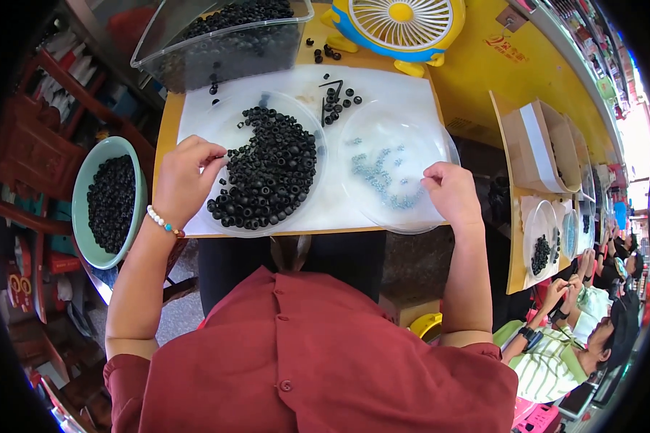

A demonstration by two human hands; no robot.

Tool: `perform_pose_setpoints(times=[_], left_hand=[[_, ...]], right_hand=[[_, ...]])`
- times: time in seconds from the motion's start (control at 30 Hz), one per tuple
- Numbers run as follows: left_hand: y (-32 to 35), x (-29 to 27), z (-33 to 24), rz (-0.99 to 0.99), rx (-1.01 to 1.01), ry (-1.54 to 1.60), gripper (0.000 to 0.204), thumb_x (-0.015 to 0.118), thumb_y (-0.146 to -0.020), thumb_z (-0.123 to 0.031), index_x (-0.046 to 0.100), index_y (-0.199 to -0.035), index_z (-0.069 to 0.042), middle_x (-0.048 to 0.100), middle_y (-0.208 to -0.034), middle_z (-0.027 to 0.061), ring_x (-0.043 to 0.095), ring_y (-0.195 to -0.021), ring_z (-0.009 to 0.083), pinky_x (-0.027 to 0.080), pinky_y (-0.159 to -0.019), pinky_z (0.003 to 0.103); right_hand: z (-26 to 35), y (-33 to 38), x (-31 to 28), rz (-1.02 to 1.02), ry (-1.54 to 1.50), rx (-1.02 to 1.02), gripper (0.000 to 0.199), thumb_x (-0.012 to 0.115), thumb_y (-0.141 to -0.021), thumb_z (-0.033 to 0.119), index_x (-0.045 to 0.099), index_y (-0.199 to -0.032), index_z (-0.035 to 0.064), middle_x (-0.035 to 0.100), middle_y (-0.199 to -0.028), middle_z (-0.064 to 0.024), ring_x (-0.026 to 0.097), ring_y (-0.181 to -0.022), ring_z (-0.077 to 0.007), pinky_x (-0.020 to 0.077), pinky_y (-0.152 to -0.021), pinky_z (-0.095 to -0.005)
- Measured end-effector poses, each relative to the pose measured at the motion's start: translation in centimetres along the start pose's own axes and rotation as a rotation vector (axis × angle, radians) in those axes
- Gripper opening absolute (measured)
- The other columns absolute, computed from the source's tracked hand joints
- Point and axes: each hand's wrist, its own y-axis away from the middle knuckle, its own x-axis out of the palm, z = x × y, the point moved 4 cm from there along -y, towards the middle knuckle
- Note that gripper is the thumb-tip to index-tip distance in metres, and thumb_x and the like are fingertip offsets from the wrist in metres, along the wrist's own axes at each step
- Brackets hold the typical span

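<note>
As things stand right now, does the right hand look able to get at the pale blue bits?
Probably yes: the right hand is at the right side of the clear plate, fingertips toward the pale blue bits, with nothing visible between.

Fan: a round blue-and-yellow plastic fan (401, 11) is standing beside a large flat yellow panel (477, 101).
Carton: an open brown cardboard box (516, 137) is sitting on a yellowish wooden bench (516, 270).
Neighbour: a person (549, 372) is wearing a green-and-white striped top.
Left side: dark reddish-brown wooden furniture (36, 156) is standing.
</note>
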Motion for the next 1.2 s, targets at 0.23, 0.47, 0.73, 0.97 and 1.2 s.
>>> perform_pose_setpoints(times=[0.23, 0.47, 0.73, 0.97, 1.2], left_hand=[[1.7, -1.0, 0.0, -0.061, -0.289, 0.382, 0.007, 0.063, -0.082, -0.004, 0.066, -0.085, 0.002, 0.062, -0.076, 0.0071, 0.061, -0.066, 0.0106, 0.047, -0.059, 0.022], [2.1, -2.1, 0.6, -0.025, -0.214, 0.409, 0.008, 0.063, -0.079, 0.003, 0.066, -0.086, 0.002, 0.063, -0.085, 0.0063, 0.062, -0.079, 0.0112, 0.049, -0.069, 0.022], [2.6, -1.7, -0.1, -0.025, 0.064, -0.151, 0.01, 0.058, -0.077, -0.009, 0.068, -0.078, -0.008, 0.064, -0.081, 0.0058, 0.06, -0.081, 0.0252, 0.048, -0.073, 0.036], [4.3, -0.8, -1.4, 0.315, 0.021, -0.2, 0.014, 0.065, -0.074, -0.018, 0.069, -0.085, -0.011, 0.066, -0.083, 0.0047, 0.059, -0.085, 0.0239, 0.041, -0.078, 0.036], [4.0, -0.1, -1.2, 0.27, -0.014, -0.123, 0.012, 0.064, -0.074, -0.016, 0.067, -0.084, -0.009, 0.064, -0.082, 0.0077, 0.059, -0.084, 0.025, 0.044, -0.074, 0.037]], right_hand=[[1.5, 0.1, 1.6, 0.045, 0.093, -0.049, 0.01, 0.06, -0.075, 0.008, 0.065, -0.077, 0.001, 0.064, -0.079, -0.0192, 0.062, -0.078, -0.0355, 0.0493, -0.074, -0.0399], [0.5, 0.9, 0.1, -0.188, -0.202, 0.012, 0.009, 0.058, -0.077, 0.006, 0.062, -0.08, -0.0016, 0.065, -0.077, -0.0141, 0.064, -0.07, -0.0216, 0.0492, -0.068, -0.0304], [3.2, 3.1, -0.2, -0.261, -0.597, -0.023, 0.012, 0.057, -0.084, 0.0, 0.064, -0.093, -0.0027, 0.062, -0.08, -0.0019, 0.055, -0.074, -0.0065, 0.0425, -0.068, -0.0195], [6.8, 4.8, 1.3, -0.225, -0.809, -0.069, 0.013, 0.06, -0.086, 0.002, 0.062, -0.097, -0.0037, 0.06, -0.089, -0.0019, 0.054, -0.08, -0.0058, 0.0418, -0.073, -0.0177], [12.1, 6.3, 3.0, -0.035, -0.92, -0.178, 0.013, 0.06, -0.086, 0.0, 0.062, -0.098, -0.0044, 0.059, -0.088, -0.0009, 0.052, -0.077, -0.0046, 0.0415, -0.07, -0.0171]])
